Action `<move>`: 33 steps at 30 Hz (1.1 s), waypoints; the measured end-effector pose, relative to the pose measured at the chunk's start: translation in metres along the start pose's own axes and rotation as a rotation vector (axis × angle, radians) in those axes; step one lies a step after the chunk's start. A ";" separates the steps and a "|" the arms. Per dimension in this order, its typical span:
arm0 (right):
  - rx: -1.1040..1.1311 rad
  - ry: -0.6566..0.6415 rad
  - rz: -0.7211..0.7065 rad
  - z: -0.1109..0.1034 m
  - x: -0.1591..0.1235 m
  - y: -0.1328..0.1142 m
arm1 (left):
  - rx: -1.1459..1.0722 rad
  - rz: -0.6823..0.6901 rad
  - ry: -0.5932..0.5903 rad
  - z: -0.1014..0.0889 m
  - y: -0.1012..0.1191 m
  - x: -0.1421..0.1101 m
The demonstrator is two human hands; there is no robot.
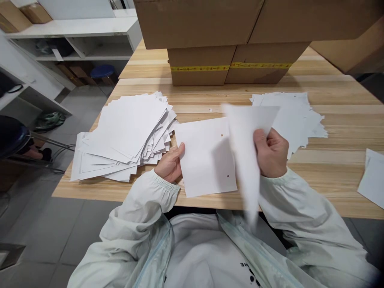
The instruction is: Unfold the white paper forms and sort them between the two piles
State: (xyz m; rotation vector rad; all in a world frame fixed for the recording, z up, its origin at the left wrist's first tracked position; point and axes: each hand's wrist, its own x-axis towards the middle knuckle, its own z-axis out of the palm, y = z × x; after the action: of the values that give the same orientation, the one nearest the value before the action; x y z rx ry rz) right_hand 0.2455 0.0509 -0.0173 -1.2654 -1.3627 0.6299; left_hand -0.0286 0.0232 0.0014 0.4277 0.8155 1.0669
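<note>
My left hand (170, 164) grips the left edge of a white sheet of paper (204, 160), thumb on top. Two small dark dots or holes show near that sheet's right side. In my right hand (271, 154) another white sheet (244, 148) is pinched and lifted, tilted steeply and smeared by motion. Left of my left hand spreads a large messy pile of white paper (129, 128). Beyond my right hand lies a second, smaller fanned pile of white sheets (292, 120), partly covered by the hand and the lifted sheet.
Stacked cardboard boxes (204, 24) with yellow tape stand at the back of the wooden table (336, 172). A white paper (373, 178) lies at the right edge. Off to the left are white shelves (81, 28), a blue stool (102, 71) and a person's foot (45, 154).
</note>
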 end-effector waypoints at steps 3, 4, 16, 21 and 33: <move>-0.138 0.068 -0.066 0.018 -0.019 -0.021 | -0.006 0.007 -0.003 0.003 -0.005 0.001; -0.177 0.059 -0.080 0.023 -0.024 -0.025 | -0.004 0.015 -0.007 0.004 -0.007 0.001; 0.253 -0.021 -0.146 0.033 -0.022 -0.016 | 0.401 0.374 -0.199 0.011 -0.005 -0.011; 0.179 -0.158 -0.239 0.023 -0.026 -0.023 | 0.672 0.618 -0.342 0.025 0.010 -0.024; 0.144 -0.087 -0.287 0.026 -0.035 -0.019 | 0.773 0.862 -0.213 0.030 0.008 -0.010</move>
State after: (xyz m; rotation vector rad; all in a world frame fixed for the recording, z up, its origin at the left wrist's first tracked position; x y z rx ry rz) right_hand 0.2090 0.0210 -0.0185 -0.9152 -1.5080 0.5761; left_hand -0.0129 0.0197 0.0297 1.6263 0.8452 1.4192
